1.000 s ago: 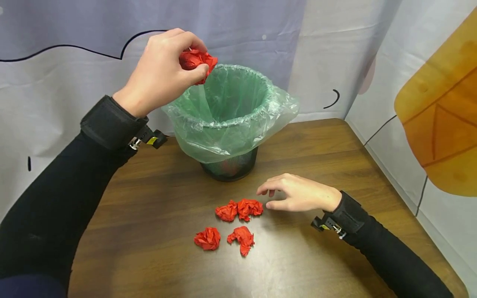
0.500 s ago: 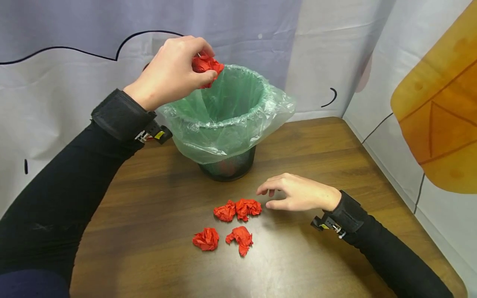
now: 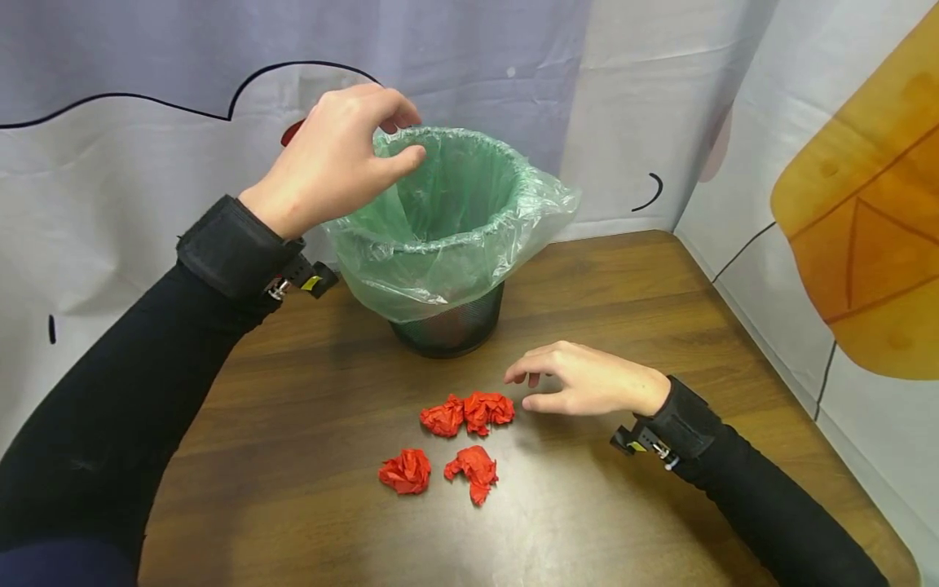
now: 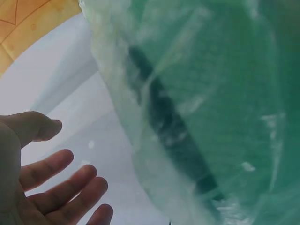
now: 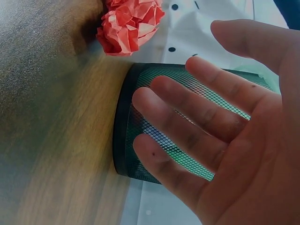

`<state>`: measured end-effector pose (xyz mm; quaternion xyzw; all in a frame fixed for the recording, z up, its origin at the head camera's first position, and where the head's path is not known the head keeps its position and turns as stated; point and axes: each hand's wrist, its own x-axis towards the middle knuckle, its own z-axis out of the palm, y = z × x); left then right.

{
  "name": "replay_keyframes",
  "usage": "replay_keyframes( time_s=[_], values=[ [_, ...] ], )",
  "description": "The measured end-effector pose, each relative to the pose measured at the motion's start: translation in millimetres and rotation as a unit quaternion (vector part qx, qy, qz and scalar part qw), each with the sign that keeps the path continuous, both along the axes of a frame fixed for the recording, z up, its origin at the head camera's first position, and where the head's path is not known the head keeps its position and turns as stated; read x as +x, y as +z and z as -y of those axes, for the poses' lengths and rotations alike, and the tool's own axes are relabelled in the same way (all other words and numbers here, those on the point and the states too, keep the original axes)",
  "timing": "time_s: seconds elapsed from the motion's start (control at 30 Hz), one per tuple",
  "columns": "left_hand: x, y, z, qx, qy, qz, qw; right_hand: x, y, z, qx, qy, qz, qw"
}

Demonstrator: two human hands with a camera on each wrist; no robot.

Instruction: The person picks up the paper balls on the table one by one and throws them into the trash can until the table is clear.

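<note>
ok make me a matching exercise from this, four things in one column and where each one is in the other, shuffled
1. left hand
2. right hand
3. green plastic bin liner
4. four crumpled red paper balls

A. folded over the black mesh wastebasket's rim
B. beside the paper balls
C. lying on the wood-grain table
D. raised near the liner's opening

Pairs: 1-D, 2-B, 3-A, 4-C

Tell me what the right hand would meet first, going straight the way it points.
Probably the nearest crumpled red paper, just ahead of the right hand; its height above the table is unclear, so it might pass over.
</note>
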<state>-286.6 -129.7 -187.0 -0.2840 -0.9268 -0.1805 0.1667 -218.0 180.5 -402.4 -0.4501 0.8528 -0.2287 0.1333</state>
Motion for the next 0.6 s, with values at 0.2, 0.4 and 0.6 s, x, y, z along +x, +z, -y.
replay_keyframes(
  time_s=[0.2,0.4,0.6],
  values=[
    [16.0,-3.7,3,0.015,-0.003,-0.031,0.9994,-0.8,-1.8,0,0.002,-0.001,0.007,1.0],
    [27.8,-12.7,10,0.022,-0.013,-0.054,0.9982,-2.3,-2.5,1,-0.002,0.0,0.008,1.0],
    [40.6,-24.0,19,0.042,-0.01,-0.092,0.9948,-3.1,-3.5,1,0.001,0.003,0.009,1.0]
  ],
)
